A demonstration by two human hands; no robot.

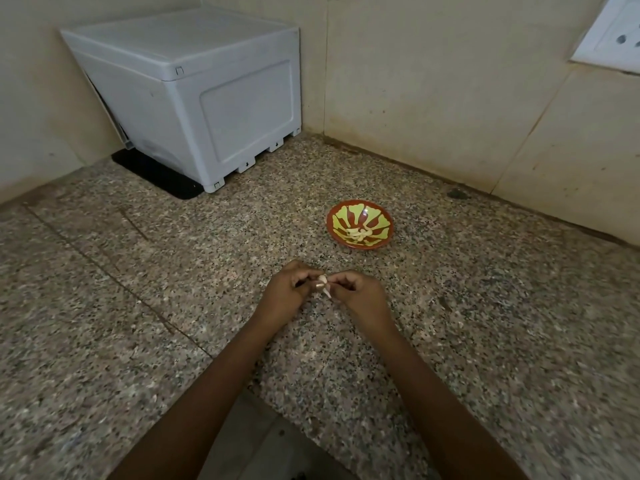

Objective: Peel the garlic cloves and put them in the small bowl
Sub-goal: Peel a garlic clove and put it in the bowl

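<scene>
From the head view, both hands are meeting low over the speckled counter, and the garlic clove is sitting right between them. The left hand is pinching the clove with curled fingers from one side, while the right hand is pinching at it from the other, apparently picking at the skin. The clove is small and partly covered, so its long axis is only probably running away from the person, pointed tip nearer the body. The small bowl is standing beyond the hands and off to the right, apart from them, with peeled cloves already lying in its bottom. The right hand is sitting nearer the bowl, so the drop is likely falling to that hand, travelling forward and rightward.
</scene>
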